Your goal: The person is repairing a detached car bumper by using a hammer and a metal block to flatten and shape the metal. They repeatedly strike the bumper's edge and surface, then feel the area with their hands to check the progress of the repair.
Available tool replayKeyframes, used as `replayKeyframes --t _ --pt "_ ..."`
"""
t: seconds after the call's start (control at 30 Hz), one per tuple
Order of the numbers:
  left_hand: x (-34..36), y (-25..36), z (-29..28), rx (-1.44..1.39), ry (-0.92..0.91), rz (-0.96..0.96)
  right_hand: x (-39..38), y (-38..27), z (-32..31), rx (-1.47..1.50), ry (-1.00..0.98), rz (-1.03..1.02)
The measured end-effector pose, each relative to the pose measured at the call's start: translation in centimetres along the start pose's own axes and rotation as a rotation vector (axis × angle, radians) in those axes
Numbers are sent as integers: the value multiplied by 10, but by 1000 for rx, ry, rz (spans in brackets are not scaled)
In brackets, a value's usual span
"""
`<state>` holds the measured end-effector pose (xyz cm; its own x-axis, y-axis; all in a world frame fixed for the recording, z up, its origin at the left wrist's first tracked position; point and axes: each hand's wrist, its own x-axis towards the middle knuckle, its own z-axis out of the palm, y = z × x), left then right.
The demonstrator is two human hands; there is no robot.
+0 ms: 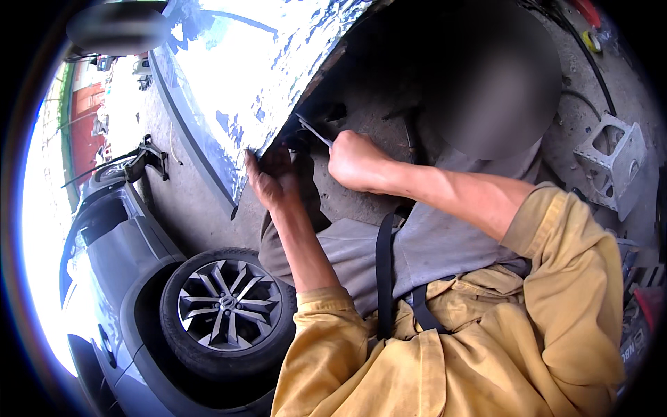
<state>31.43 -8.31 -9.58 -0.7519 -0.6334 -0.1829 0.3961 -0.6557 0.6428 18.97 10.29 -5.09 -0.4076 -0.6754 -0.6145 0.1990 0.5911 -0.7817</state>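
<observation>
My left hand [274, 179] is at the lower corner of a large, bright, shiny panel [229, 76] with a rippled surface. Its thumb presses against the panel's edge, and the other fingers go partly out of sight in the shade behind. A slim, flat, silvery metal tool [315, 131] sticks out of my right hand [356, 161], which is closed in a fist around it. The tool's tip points up and left toward the panel's underside, close to its dark edge. Whether it touches anything there is too dark to tell.
A grey car [132, 257] with an alloy wheel [229, 302] stands at the left. At the right is a grey metal block with holes [608, 163], near a black cable [590, 62]. A blurred round patch [493, 76] covers the upper middle. Concrete floor [187, 215] lies below.
</observation>
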Motion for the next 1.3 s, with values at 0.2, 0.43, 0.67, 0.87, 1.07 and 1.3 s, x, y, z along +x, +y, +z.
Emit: replayKeyframes --t 0.2,0.43,0.67,0.87,1.07,1.3 --pt "-7 -6 32 113 258 18 11 24 2 -73 76 -171" --pt "-9 0 24 76 217 7 30 61 15 -147 253 -380" --pt "-11 -6 37 -29 199 -33 43 69 15 -159 403 -490" --pt "-6 -9 33 80 276 -11 53 69 10 -176 418 -545" --pt "-6 -11 28 65 197 9 35 53 -8 -309 318 -441" --pt "1 -19 40 99 425 127 -10 -18 -26 -315 134 -38"
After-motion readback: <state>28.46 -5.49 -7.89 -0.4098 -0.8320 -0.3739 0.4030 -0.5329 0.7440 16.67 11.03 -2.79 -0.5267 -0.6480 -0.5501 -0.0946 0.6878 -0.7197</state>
